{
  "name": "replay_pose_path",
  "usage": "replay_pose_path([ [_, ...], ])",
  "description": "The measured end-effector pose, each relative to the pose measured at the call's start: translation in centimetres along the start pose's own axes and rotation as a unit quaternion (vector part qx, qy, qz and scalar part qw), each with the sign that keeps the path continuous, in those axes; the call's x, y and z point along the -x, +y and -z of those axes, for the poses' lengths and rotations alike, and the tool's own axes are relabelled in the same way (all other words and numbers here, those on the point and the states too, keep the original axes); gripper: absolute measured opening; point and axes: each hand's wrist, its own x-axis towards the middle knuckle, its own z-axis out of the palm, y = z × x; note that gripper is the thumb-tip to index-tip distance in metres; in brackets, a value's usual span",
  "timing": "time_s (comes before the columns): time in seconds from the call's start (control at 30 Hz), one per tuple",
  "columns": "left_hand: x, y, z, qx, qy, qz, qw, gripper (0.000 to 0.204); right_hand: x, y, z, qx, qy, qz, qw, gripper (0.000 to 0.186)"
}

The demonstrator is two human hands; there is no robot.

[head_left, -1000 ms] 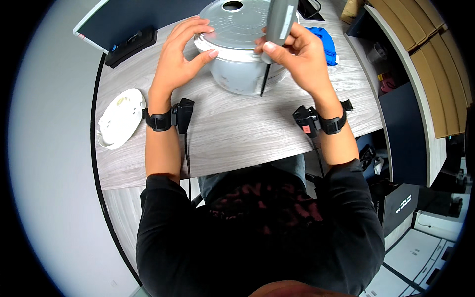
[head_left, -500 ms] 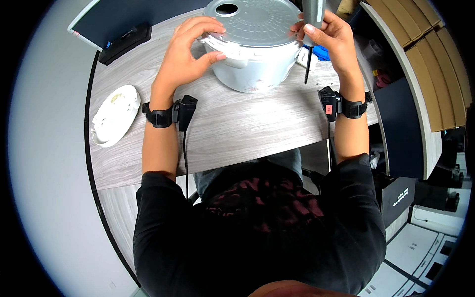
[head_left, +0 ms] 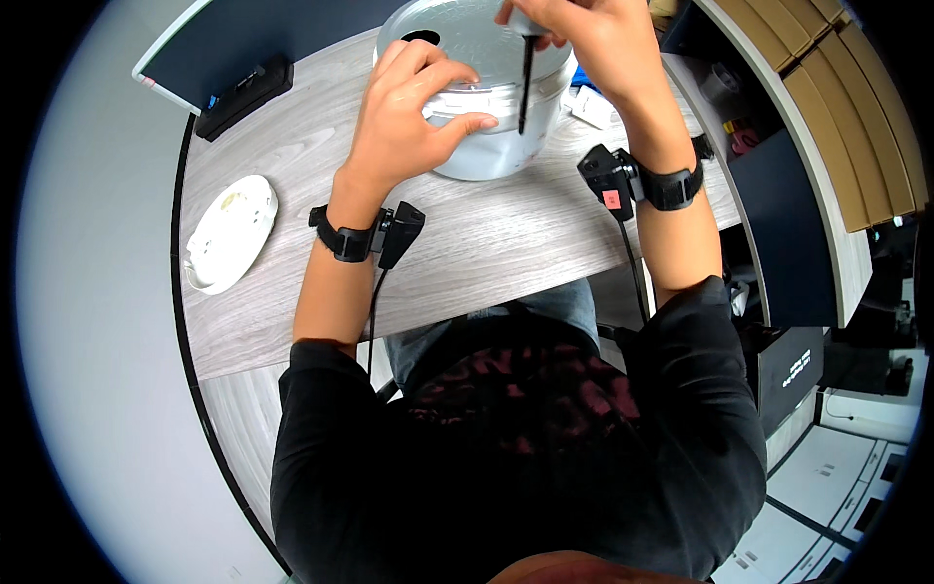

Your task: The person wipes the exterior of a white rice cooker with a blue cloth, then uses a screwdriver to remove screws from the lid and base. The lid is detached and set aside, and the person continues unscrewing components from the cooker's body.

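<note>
A white, round appliance body [head_left: 486, 161], which looks like an upturned rice cooker, stands at the far side of the table with its grey metal base [head_left: 477, 44] facing up. An oval dark hole [head_left: 422, 37] shows in that base, partly behind my fingers. My left hand [head_left: 404, 117] grips the near rim, fingers on top and thumb against the side. Held in my right hand [head_left: 608, 49] is a power screwdriver [head_left: 526, 88] with a grey body and long black bit. The bit points down in front of the rim; whether it touches is unclear.
A white oval plastic cover [head_left: 233, 234] lies at the table's left. Behind it is a black case [head_left: 245, 97] against a dark partition [head_left: 282, 29]. On the right, a shelf unit [head_left: 778, 214] with cardboard boxes [head_left: 846, 136] borders the table. A small white item [head_left: 591, 107] lies beside the appliance.
My right hand has brought the screwdriver left, from beside the appliance to in front of its rim. My left hand has shifted right along the rim, and the appliance appears slightly farther left.
</note>
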Motion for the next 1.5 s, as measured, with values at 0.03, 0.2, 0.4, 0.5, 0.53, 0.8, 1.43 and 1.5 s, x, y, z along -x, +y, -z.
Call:
replay_pose_path([
  [0.03,-0.2,0.1,0.2,0.006,-0.010,-0.003,1.000,0.031,-0.4,-0.6,-0.4,0.012,0.012,0.001,1.000,0.016],
  [0.2,-1.7,0.7,1.3,0.127,-0.051,0.065,0.988,0.019,-2.2,-1.3,-1.3,0.022,0.032,0.058,0.998,0.014],
  [0.4,-2.5,0.6,0.8,0.178,-0.050,0.110,0.977,0.022,-3.3,-1.4,-2.3,0.060,0.051,0.089,0.993,0.015],
  [0.5,-2.6,0.4,0.6,0.181,-0.056,0.132,0.973,0.021,-3.5,-1.4,-2.4,0.062,0.054,0.100,0.992,0.015],
  [0.53,-2.7,0.3,0.6,0.180,-0.060,0.139,0.972,0.021,-3.5,-1.4,-2.4,0.061,0.053,0.102,0.991,0.016],
  [0.8,-2.2,-0.1,0.3,0.195,-0.044,0.142,0.970,0.018,-3.0,-1.7,-2.8,0.089,0.064,0.101,0.989,0.016],
  [1.43,-2.2,0.4,0.8,0.248,-0.051,0.157,0.955,0.020,-2.9,-1.1,-2.1,0.052,-0.046,0.101,0.992,0.016],
  [1.5,-2.3,0.6,0.9,0.251,-0.050,0.158,0.954,0.022,-2.9,-1.0,-1.6,0.003,-0.071,0.085,0.994,0.015],
])
